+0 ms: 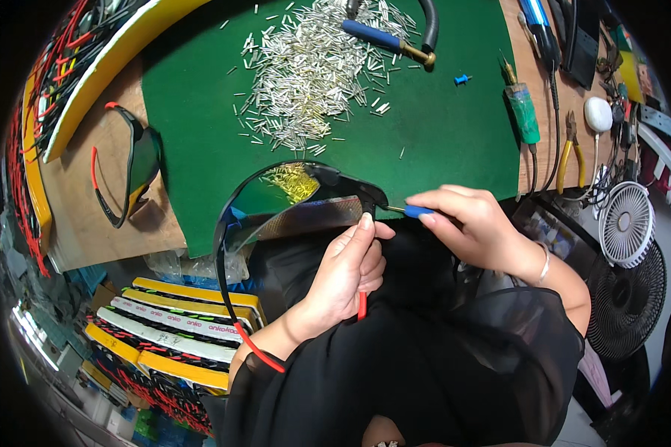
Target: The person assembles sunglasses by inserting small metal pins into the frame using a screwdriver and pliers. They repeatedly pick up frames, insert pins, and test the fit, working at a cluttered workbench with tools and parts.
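My left hand (354, 261) is closed on a pair of dark-lensed glasses (317, 220) with a black frame and red temple tips, gripping them near the hinge at their right end. Between the thumb and fingers of my right hand (477, 227) is a thin tool with a blue handle (417, 211) and a brass-coloured shaft, like a small screwdriver. Its tip meets the frame by the hinge; the exact contact is too small to make out. Beyond the glasses, a heap of small silver metal pins (298, 82) lies on the green mat (455, 141).
Another pair of glasses (138, 175) rests on the left board. A blue-handled tool with a brass end (380, 36) lies across the pin heap, near a blue push pin (463, 80). Rightward are a green-handled iron (523, 113), yellow-handled pliers (566, 156) and a white fan (625, 223). Stacked glasses (179, 328) stand lower left.
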A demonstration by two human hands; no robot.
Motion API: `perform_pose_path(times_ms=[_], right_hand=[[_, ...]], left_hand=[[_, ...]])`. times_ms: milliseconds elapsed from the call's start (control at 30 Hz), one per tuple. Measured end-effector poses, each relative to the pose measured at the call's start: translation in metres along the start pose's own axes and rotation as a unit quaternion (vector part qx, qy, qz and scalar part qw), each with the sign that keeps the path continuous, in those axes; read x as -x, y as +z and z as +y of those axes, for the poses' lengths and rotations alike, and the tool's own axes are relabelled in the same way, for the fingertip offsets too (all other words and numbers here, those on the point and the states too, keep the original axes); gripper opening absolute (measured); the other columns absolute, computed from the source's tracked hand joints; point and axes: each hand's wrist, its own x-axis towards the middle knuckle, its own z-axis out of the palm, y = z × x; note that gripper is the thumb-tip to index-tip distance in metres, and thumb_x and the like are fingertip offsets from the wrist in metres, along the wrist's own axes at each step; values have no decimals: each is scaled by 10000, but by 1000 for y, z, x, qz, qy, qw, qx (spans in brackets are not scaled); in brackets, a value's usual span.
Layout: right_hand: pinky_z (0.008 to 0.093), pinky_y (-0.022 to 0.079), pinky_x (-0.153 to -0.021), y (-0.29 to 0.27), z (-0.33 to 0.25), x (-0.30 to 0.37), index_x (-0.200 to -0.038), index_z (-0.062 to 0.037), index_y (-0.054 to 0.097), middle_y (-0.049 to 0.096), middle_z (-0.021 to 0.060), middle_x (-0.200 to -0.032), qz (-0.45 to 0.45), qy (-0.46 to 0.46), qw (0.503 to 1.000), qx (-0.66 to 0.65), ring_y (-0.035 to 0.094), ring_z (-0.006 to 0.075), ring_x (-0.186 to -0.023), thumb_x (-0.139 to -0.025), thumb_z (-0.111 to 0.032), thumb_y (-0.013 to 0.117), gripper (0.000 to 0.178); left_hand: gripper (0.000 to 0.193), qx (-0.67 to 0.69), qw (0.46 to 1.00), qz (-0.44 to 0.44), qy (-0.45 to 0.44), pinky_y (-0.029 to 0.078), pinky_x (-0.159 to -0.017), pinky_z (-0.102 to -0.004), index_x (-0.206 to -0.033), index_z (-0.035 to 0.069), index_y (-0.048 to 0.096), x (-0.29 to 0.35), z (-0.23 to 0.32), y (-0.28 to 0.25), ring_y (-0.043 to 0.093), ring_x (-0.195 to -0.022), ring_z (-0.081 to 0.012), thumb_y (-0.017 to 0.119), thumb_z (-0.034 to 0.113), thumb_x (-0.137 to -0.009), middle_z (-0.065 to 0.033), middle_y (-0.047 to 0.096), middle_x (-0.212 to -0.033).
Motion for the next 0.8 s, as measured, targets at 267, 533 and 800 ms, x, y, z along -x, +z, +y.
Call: perform_pose_path(times_ms=[267,533,800], right_hand=[[291,484,-584,3,7,-10,-902,-9,609,619,120,-775,-3,-30,1000,-5,607,253,-676,-768,-69,586,148],[304,484,-593,6,5,-11,-894,-11,608,617,124,-782,0,-25,1000,3,605,262,-686,-763,-72,588,146],[338,473,-529,5,-12,-9,-851,-24,582,534,104,-770,25,-46,991,123,567,279,-603,-743,-59,583,114]], left_hand=[[263,19,999,-7,27,221,-378,-171,-844,74,506,-2,-6,-3,262,-426,-51,393,294,-935,39,325,-530],[261,18,999,0,30,217,-379,-165,-858,66,498,-2,-7,-3,250,-422,-40,390,290,-937,45,317,-527],[263,-11,999,10,36,204,-381,-167,-861,76,497,-2,-7,0,231,-423,-38,381,299,-940,57,288,-522]])
